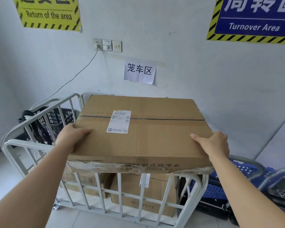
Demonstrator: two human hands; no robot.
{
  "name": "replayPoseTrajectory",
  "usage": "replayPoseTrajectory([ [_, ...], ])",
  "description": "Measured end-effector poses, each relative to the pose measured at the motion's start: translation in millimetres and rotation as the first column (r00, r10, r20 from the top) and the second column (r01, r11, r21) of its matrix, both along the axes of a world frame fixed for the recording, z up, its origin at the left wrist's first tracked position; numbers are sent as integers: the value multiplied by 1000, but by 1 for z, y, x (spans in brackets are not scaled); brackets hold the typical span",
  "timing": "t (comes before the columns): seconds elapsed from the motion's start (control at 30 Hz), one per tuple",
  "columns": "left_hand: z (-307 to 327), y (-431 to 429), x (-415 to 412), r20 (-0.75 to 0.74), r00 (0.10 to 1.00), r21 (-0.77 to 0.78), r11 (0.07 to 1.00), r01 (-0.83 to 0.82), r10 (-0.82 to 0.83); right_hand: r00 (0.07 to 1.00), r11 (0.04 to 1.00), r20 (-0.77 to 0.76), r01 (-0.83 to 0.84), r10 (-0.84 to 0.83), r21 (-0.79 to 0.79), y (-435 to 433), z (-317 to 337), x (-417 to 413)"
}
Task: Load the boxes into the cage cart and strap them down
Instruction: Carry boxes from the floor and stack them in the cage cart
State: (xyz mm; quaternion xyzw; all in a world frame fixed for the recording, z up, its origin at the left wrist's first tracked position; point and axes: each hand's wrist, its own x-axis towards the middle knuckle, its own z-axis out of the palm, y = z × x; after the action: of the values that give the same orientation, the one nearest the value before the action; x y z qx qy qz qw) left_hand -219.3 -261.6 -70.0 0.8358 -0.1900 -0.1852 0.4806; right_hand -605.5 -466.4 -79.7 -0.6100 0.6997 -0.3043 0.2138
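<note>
Head view: I held the box [155, 137] mid-frame, over the front top rail of the cart [120, 195]. Its near bottom edge hid that rail, so I could not tell whether it rested there. My left hand [71, 137] gripped the near left corner, thumb flat on top and fingers wrapped down the side. My right hand [212, 145] gripped the near right corner the same way. A white label [119, 121] sat on the lid, left of centre.

Below, through the front bars, I saw two boxes already inside: a taller one [132, 195] at lower centre and a lower one [84, 180] to its left, just beside it. Black crates [53, 119] stood behind the cart's left side at middle left. Blue crates [220, 191] stood just beside its right side at lower right. A paper sign [139, 72] hung on the wall above the box, and a cable [76, 76] ran down from the sockets [107, 45] toward the black crates.

The box's far edge lay close to the wall. Open room showed inside the cart above the two loaded boxes.
</note>
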Motion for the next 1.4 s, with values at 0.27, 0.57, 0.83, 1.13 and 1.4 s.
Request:
replayPoseTrajectory([
  [0.27,-29,-109,77,-16,995,95,990,102,-101,997,992,-36,77,-73,98,-76,-30,56],
  [0.57,-85,-199,125,-85,984,228,959,169,-153,989,956,-82,137,-120,259,-138,-79,93],
  [0.83,-152,-248,127,-178,977,341,924,174,-118,988,903,-107,143,-109,405,-191,-142,103],
  [1.13,-256,-274,138,-297,953,465,863,197,-58,972,802,-228,175,-50,571,-227,-220,100],
  [1.4,-311,-288,127,-303,946,570,774,276,-114,954,728,-290,252,-77,637,-227,-291,97],
])
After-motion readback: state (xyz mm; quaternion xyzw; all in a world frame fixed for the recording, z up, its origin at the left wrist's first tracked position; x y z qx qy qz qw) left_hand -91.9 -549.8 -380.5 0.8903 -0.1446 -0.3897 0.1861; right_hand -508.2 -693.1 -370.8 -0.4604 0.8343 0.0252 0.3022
